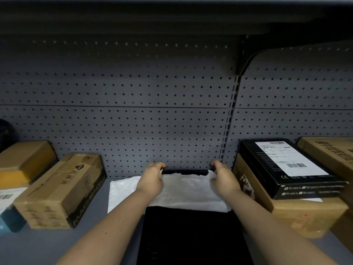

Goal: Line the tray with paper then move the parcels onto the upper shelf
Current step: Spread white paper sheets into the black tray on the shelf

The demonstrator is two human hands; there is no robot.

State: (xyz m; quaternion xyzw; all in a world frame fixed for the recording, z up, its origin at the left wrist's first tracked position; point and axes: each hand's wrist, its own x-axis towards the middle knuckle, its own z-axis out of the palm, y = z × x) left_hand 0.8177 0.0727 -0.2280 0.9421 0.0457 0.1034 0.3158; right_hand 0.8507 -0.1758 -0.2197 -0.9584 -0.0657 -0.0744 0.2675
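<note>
A black tray (191, 236) lies on the grey shelf, running from the near edge back to the pegboard. White paper (187, 194) covers its far half and spills off to the left. My left hand (152, 178) holds the paper's far edge near the tray's back left corner, fingers curled. My right hand (223, 178) pinches the far edge at the back right corner. Cardboard parcels stand on both sides: a brown box (61, 190) on the left, a large brown box (298, 213) on the right with a black labelled box (286, 167) on top.
A grey pegboard wall (152, 121) backs the shelf. The upper shelf's underside (172, 20) hangs overhead. More cardboard boxes sit at the far left (21, 159) and far right (334, 150). A dark object (5, 131) sits at the back left.
</note>
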